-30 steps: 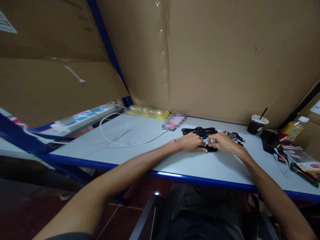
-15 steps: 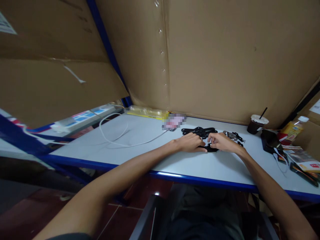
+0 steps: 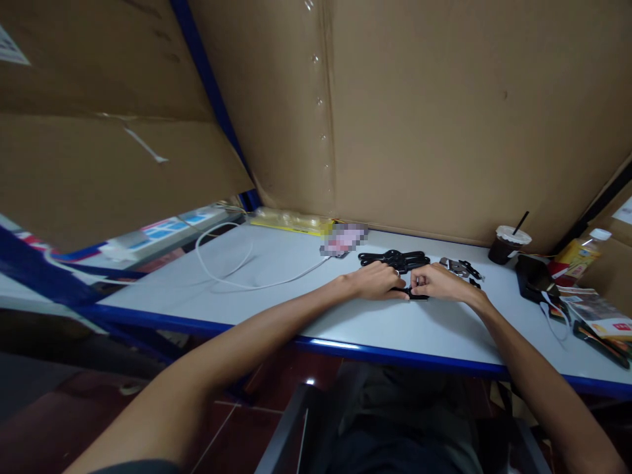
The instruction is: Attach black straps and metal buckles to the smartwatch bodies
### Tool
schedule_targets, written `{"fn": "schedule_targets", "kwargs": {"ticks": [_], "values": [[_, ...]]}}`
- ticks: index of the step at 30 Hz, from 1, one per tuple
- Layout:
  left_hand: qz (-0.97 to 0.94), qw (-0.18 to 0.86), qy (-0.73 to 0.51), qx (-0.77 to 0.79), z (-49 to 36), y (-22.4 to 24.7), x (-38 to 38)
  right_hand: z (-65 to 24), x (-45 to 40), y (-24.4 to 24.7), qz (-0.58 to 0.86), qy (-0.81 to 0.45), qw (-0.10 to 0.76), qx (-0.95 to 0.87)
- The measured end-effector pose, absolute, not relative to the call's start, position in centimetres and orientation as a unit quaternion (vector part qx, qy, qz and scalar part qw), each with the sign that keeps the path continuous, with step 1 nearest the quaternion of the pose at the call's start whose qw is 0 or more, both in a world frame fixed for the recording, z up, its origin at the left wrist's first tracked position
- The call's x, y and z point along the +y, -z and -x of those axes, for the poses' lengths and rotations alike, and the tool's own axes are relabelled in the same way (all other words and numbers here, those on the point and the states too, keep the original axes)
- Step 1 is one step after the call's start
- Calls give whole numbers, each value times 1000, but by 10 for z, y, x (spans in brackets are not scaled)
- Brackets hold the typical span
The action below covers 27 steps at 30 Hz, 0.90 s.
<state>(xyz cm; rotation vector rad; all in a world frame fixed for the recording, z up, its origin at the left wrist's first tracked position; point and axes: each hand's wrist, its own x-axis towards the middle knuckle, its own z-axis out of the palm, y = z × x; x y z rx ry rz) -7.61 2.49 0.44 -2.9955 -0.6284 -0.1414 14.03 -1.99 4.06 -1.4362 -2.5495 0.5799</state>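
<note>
Reaches with both bare arms over a white-topped, blue-edged bench (image 3: 286, 263) and holds the hands close together at a small, flat black piece (image 3: 419, 297). Has this piece lying on the bench top, partly hidden under the fingers.

Lays the left hand (image 3: 379, 282), with a pale ring on one finger, palm down at the left end of the piece, with the thumb stretched rightward along the near side. Can't make out whether this grip pinches the piece or only presses on it.

Curls the right hand (image 3: 439, 283) in from the other side, with bent fingers drawn close over the piece. Can't make out whether this grip is pressed together on it, with the tips so small against the dark surface.

Has a cluster of glossy black looped pieces (image 3: 395, 259) just beyond the hands, and some flat grey metallic pieces (image 3: 453, 266) beyond the right wrist. Shows farther back a pixelated pinkish flat object (image 3: 344, 239), with a white cable (image 3: 254, 288) looping leftward from it. Includes at the right a dark drink cup with a white lid and black straw (image 3: 503, 251) and a yellow-labelled clear bottle with a white cap (image 3: 580, 255).
</note>
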Motion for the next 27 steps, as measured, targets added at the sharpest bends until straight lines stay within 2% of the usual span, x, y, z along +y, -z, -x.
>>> {"fn": "schedule_targets", "kwargs": {"ticks": [7, 17, 27], "values": [[978, 29, 66, -195, 77, -3, 26, -143, -17, -37, 514, -161, 82, -838], [977, 47, 57, -200, 77, -2, 26, -148, -16, -38, 545, -107, 22, -831], [977, 50, 52, -203, 76, -3, 25, -153, -12, -36, 530, -95, 69, -840]]}}
